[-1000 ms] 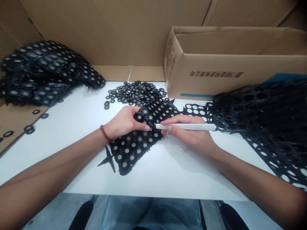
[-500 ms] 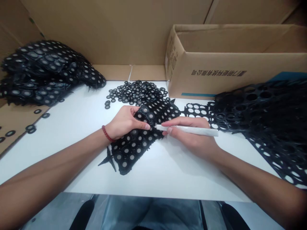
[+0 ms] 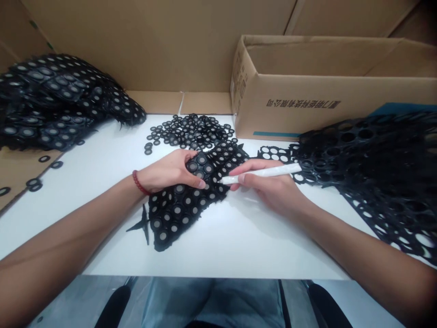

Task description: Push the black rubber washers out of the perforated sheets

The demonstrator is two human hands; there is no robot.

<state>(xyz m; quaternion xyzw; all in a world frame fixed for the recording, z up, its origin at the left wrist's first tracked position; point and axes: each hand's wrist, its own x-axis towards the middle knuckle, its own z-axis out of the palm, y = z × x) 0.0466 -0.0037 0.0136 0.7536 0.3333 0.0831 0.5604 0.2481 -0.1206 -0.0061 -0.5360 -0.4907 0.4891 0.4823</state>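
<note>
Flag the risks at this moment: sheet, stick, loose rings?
The left hand bends the black sheet where the white stick in the right hand pokes, so the tip might slip onto a finger. Freed pieces could scatter off the table, as some rings already lie on the cardboard.

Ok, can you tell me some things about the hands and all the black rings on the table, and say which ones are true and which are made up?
1. The right hand holds a white stick. True.
2. The left hand lies flat on the bare table. False: it grips the black sheet of rings.
3. The stick's tip points at the sheet. True.
4. The cardboard box is on the left. False: it stands at the back right.
5. Loose rings lie in a pile behind the hands. True.
6. The left wrist wears a blue watch. False: it wears a red bead bracelet.
</note>
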